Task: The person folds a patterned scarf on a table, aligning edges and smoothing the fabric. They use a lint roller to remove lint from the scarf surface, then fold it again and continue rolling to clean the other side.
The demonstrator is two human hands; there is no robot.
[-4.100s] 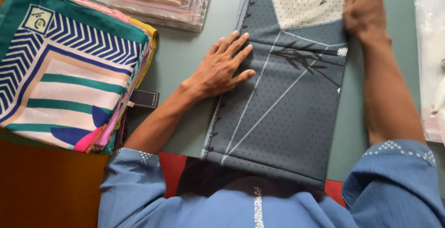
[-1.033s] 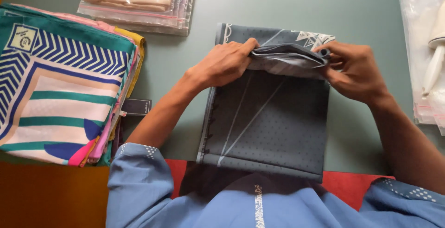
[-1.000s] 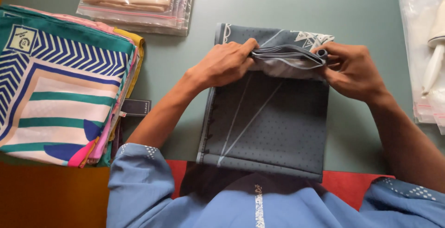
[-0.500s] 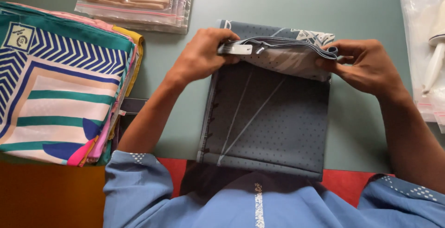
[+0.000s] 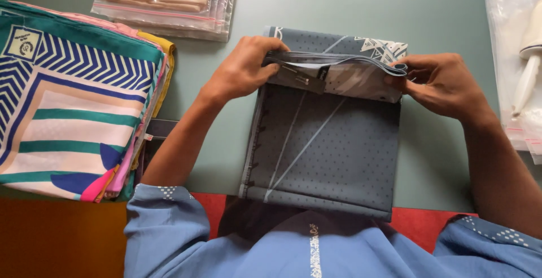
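We see the left hand [image 5: 244, 68] and right hand [image 5: 443, 83] each with a grip pinching the far fold of the grey scarf [image 5: 327, 148] on the counter [image 5: 350, 1]; the folding step seems underway, calling next for aligned edges.

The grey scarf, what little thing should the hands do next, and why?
Probably lay the raised fold flat toward the body. Both hands, left hand and right hand, pinch the folded far edge of the grey scarf above the flat part, so the fold isn't set down yet.
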